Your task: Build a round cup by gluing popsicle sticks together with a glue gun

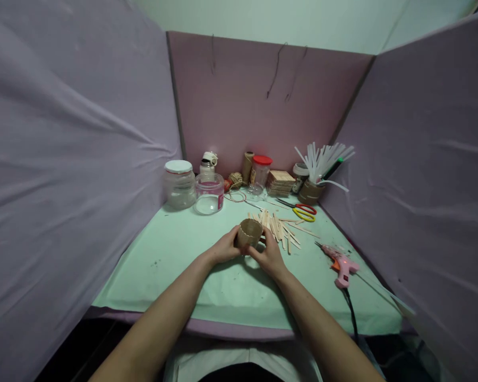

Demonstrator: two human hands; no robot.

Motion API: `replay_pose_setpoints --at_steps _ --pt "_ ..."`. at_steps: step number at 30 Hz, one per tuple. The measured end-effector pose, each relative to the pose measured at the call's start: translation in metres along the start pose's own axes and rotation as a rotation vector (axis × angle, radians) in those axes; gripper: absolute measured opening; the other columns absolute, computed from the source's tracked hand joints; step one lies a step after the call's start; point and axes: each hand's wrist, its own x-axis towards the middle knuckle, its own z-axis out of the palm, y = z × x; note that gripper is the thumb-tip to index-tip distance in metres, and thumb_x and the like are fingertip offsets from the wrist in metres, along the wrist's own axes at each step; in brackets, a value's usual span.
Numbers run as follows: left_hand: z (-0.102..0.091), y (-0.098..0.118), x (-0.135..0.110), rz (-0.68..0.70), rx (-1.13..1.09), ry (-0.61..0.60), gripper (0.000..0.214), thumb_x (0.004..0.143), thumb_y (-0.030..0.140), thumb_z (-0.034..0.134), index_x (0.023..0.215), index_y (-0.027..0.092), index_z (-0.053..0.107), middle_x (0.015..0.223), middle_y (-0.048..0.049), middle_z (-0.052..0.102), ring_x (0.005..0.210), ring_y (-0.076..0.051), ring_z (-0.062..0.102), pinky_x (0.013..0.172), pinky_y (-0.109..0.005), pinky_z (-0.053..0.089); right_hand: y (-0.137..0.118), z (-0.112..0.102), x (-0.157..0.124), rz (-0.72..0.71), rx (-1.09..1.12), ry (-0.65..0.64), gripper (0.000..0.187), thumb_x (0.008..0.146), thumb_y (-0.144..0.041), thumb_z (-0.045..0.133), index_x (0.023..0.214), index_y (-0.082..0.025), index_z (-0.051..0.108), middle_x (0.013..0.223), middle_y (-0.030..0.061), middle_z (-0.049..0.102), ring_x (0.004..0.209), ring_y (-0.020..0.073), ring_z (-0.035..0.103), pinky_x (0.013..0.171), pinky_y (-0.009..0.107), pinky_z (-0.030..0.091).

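Observation:
Between my two hands is a small brown cup (247, 239) with an open top and a pale, uneven rim. My left hand (226, 246) grips its left side, fingers curled around the wall. On the other side my right hand (267, 253) holds it with the thumb at the front and the fingers behind. The cup tilts a little, so its hollow inside shows. Just beyond it lies a loose pile of wooden craft sticks (278, 229). A pink hot glue gun (344, 268) rests on the table to the right of my right hand.
Scissors (302, 210) with red and yellow handles lie behind the sticks. Along the back stand a white-lidded jar (180, 187), an open clear jar (209, 196), a red-lidded jar (258, 175), stacked wooden squares (280, 183) and a brown pot (310, 193) of glue sticks. Cloth walls enclose the table.

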Motion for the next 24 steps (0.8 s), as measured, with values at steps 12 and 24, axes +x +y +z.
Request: replay_pose_setpoints --at_steps 12,24 --pt "0.0043 -0.0037 -0.0004 -0.033 0.366 0.088 0.091 0.053 0.031 0.085 0.132 0.018 0.043 0.124 -0.0123 0.061 0.115 -0.034 0.057 0.103 -0.046 0.04 0.0075 -0.0002 -0.0018 0.095 -0.11 -0.048 0.076 0.063 -0.039 0.082 0.127 -0.024 0.045 0.122 0.0094 0.055 0.109 0.0264 0.056 0.093 0.044 0.049" --pt "0.0017 0.0031 -0.0024 -0.061 0.411 0.065 0.069 0.058 0.029 0.078 0.121 0.02 0.051 0.108 -0.0076 0.067 0.096 -0.03 0.062 0.083 -0.038 0.048 -0.0005 -0.0017 -0.0028 0.082 -0.136 -0.057 0.058 0.067 -0.035 0.076 0.119 -0.023 0.052 0.11 0.0062 0.063 0.096 0.0248 0.06 0.085 0.04 0.049"
